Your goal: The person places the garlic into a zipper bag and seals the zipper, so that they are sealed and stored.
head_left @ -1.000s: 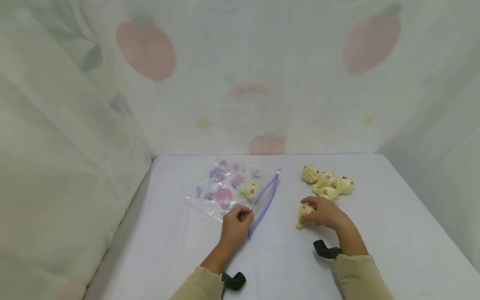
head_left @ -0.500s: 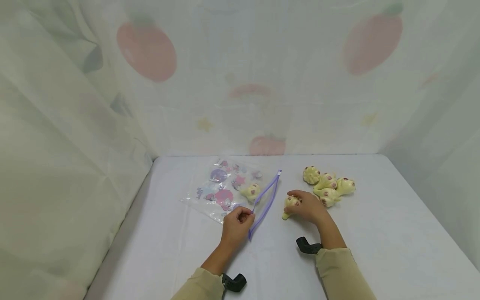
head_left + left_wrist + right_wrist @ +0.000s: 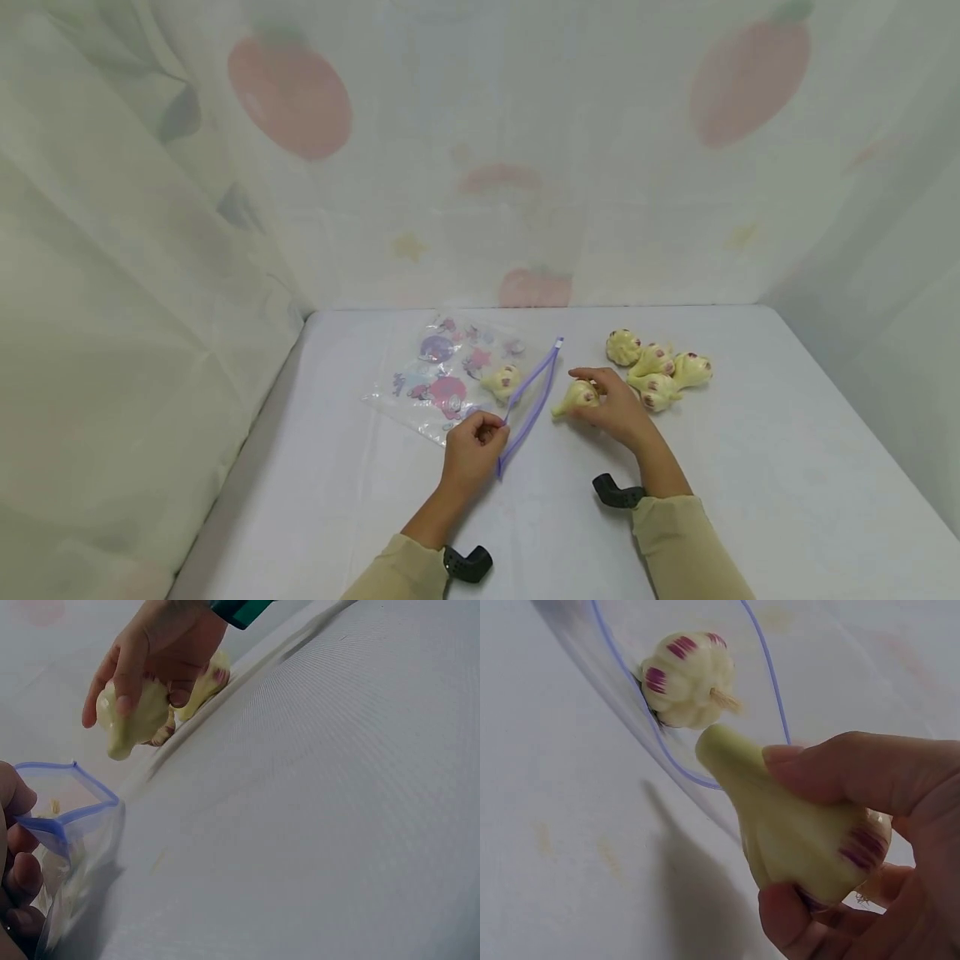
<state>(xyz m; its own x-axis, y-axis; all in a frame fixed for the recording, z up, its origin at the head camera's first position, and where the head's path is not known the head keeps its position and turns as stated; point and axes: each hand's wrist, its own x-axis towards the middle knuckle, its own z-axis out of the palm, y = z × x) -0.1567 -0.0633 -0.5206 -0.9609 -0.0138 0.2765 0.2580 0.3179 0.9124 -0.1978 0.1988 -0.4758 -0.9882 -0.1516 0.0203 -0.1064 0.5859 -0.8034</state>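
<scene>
Now, the white worktop (image 3: 787, 467) is shared by a clear printed bag (image 3: 448, 390), laid flat with its mouth parted and turned to the right, and by four loose garlic bulbs (image 3: 654, 362), left bunched farther right and undisturbed over the last second; the near part of the bag's mouth is kept in place by the person's left grip (image 3: 476, 446), in which the purple rim (image 3: 531, 420) is pinched between thumb and fingers; the change is found at the right grip (image 3: 613, 410), by which one bulb has been carried leftward, away from the bunch and toward the mouth; thumb and fingers are curled round this held bulb (image 3: 802, 832), and its neck, pointed more toward the person a second ago, has been swung round to face the bag; it is held just beside the purple rim, on the outer side, with no touch seen in the head view; by that turn the bulb appears to have been lined up with the gap, so the carry across is judged mostly done, though nothing of it is seen inside; within the bag, close behind the mouth, a single bagged bulb (image 3: 501, 382) is already lodged.
</scene>
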